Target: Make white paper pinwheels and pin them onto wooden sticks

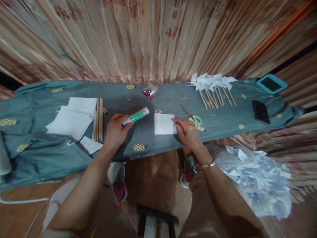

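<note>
My left hand is closed around a green and white glue stick, its far end pointing up and to the right. Just right of it, a square white sheet of paper lies on the patterned cloth. The fingers of my right hand pinch the right edge of that sheet, their tips partly hidden. Scissors with pale green handles lie beyond my right hand. Beside my left hand are several wooden sticks and a pile of white paper sheets.
A small red open box sits at the back. White paper pinwheels on sticks lie at the back right, near a phone and a blue-framed device. A bag of folded white paper stands on the floor at right.
</note>
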Action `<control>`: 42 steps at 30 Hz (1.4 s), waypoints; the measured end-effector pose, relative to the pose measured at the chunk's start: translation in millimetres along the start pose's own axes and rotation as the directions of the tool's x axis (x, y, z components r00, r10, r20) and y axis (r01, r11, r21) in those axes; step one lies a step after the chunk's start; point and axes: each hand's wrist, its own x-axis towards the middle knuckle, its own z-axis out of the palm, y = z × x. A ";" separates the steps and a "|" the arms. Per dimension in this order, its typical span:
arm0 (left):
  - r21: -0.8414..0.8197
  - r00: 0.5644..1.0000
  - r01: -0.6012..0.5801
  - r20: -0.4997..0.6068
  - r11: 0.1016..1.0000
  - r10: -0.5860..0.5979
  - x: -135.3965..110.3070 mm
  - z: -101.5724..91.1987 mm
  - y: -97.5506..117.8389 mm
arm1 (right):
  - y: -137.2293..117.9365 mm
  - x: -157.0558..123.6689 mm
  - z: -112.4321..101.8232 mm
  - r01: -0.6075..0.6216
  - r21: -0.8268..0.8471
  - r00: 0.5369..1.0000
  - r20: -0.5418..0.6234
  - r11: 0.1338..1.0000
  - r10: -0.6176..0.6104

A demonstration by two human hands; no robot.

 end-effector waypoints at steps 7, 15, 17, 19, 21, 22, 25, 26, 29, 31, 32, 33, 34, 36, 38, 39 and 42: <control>0.100 0.958 -0.286 0.030 0.953 0.285 -17.2 11.8 39.8 | -8.4 -17.7 10.0 0.051 -0.035 0.998 0.046 0.998 -0.049; -0.022 0.839 -0.495 0.247 0.868 0.485 -32.7 47.3 79.3 | -15.4 -22.3 8.0 0.004 0.089 0.996 0.084 0.996 -0.012; -0.003 0.839 -0.499 0.250 0.867 0.484 -29.9 49.9 80.0 | -15.6 -21.3 6.7 0.001 0.080 0.995 0.097 0.997 -0.009; 0.005 0.837 -0.502 0.256 0.865 0.484 -27.5 51.6 80.9 | -15.8 -20.5 5.8 -0.003 0.070 0.994 0.107 0.998 -0.004; -0.001 0.834 -0.503 0.264 0.864 0.485 -26.0 53.3 82.4 | -15.4 -20.2 5.5 -0.015 0.073 0.994 0.113 0.997 0.006; -0.005 0.832 -0.503 0.267 0.864 0.486 -25.6 54.1 83.1 | -15.1 -20.2 5.4 -0.022 0.079 0.994 0.112 0.997 0.013; -0.012 0.825 -0.513 0.271 0.858 0.497 -24.7 56.0 84.7 | -14.0 -21.1 3.5 -0.041 0.118 0.994 0.109 0.992 0.028; -0.014 0.825 -0.512 0.271 0.859 0.496 -24.7 56.3 85.0 | -13.7 -21.6 2.2 -0.052 0.137 0.994 0.106 0.989 0.037; -0.046 0.844 -0.479 0.253 0.877 0.474 -26.3 55.8 85.6 | -13.4 -23.9 -2.9 -0.090 0.219 0.992 0.104 0.972 0.069; -0.093 0.852 -0.462 0.230 0.882 0.470 -30.2 54.1 86.5 | -13.0 -26.2 -5.8 -0.121 0.303 0.988 0.130 0.945 0.084; -0.120 0.850 -0.463 0.220 0.878 0.478 -33.0 52.9 87.1 | -12.7 -27.6 -6.6 -0.140 0.350 0.984 0.155 0.926 0.090; -0.148 0.845 -0.469 0.212 0.871 0.491 -36.4 51.5 87.8 | -12.3 -28.9 -6.9 -0.163 0.393 0.979 0.180 0.905 0.098; -0.173 0.839 -0.475 0.206 0.863 0.503 -39.9 50.1 88.6 | -11.9 -30.2 -6.7 -0.183 0.426 0.974 0.201 0.886 0.105; -0.207 0.832 -0.476 0.207 0.855 0.514 -46.7 47.9 89.8 | -11.2 -32.6 -5.1 -0.204 0.466 0.969 0.219 0.861 0.111; -0.225 0.833 -0.465 0.216 0.856 0.509 -51.7 47.0 90.4 | -10.7 -34.5 -2.4 -0.204 0.478 0.970 0.214 0.854 0.111; -0.232 0.835 -0.459 0.217 0.858 0.506 -53.4 47.1 90.4 | -10.5 -35.3 -0.9 -0.204 0.477 0.971 0.209 0.855 0.115; -0.236 0.846 -0.456 0.186 0.858 0.500 -56.2 48.5 90.2 | -10.1 -36.9 3.7 -0.216 0.455 0.971 0.195 0.864 0.140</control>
